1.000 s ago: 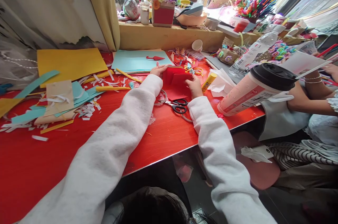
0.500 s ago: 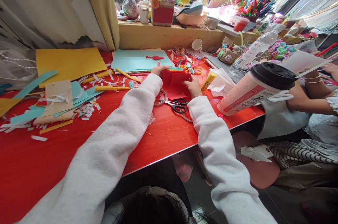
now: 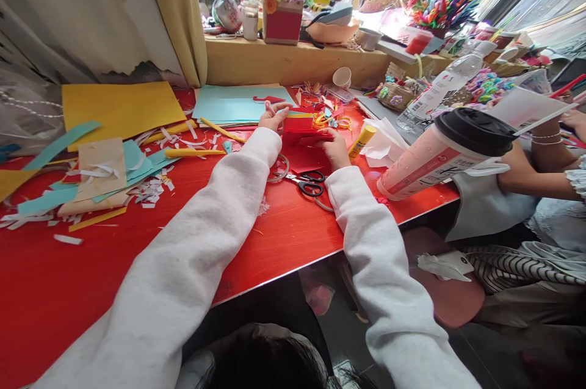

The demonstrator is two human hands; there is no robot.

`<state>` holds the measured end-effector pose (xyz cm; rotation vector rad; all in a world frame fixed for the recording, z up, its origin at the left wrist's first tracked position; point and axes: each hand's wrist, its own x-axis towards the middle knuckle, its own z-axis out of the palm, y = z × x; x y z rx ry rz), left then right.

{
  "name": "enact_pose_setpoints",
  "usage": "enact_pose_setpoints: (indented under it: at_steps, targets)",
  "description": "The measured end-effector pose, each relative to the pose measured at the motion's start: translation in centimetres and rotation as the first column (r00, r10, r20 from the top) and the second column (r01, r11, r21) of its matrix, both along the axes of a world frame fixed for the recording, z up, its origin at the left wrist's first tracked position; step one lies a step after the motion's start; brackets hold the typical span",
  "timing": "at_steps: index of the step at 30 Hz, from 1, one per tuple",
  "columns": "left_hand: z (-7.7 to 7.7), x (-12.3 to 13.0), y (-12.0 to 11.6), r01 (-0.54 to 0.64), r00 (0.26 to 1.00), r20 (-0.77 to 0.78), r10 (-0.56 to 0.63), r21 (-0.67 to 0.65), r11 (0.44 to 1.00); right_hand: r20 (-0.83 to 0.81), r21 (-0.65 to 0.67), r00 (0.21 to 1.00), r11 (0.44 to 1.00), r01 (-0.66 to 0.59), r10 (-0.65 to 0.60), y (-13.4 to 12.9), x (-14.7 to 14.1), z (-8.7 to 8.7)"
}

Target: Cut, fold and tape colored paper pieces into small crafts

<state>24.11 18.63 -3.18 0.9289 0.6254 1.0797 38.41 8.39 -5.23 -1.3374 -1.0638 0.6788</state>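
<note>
Folded red paper [image 3: 300, 125] with coloured layers along its upper edge stands between my hands on the red table. My left hand [image 3: 273, 117] is closed on its left side, fingers at the top corner. On the right side my right hand [image 3: 334, 148] pinches a red flap of the same paper. Just below lie scissors [image 3: 310, 184] with black handles, their blades pointing left. A yellow glue stick [image 3: 362, 141] rests right beside my right hand.
Sheets of light-blue paper [image 3: 229, 105] and yellow card [image 3: 121, 111] lie behind, with paper scraps [image 3: 151, 190] at left. A pink cup with a black lid [image 3: 439, 154] and a plastic bottle [image 3: 439, 93] stand at right. Another person's arm [image 3: 540, 175] is at far right.
The left fingers have lifted and shifted slightly at the paper's top corner. The red folded paper has opened a little and tilted; my right hand stays nearly in place.
</note>
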Motion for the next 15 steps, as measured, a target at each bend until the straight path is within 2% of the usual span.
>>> enact_pose_setpoints:
  at_steps: [5, 10, 15]
  targets:
    - [0.00, -0.31, -0.16, 0.084, 0.992, -0.097, -0.080, 0.034, 0.996, 0.043, 0.011, 0.999, 1.000, -0.027, 0.027, 0.14, 0.20, -0.22]
    - [-0.10, -0.21, -0.37, 0.087, 0.992, -0.102, -0.078, 0.085, 0.993, 0.072, 0.040, 0.996, 0.997, -0.063, 0.060, 0.18, 0.25, -0.54]
    - [0.03, -0.27, -0.48, 0.083, 0.990, -0.114, -0.077, 0.056, 0.995, 0.056, 0.021, 0.995, 0.996, -0.081, 0.080, 0.35, 0.17, -0.77]
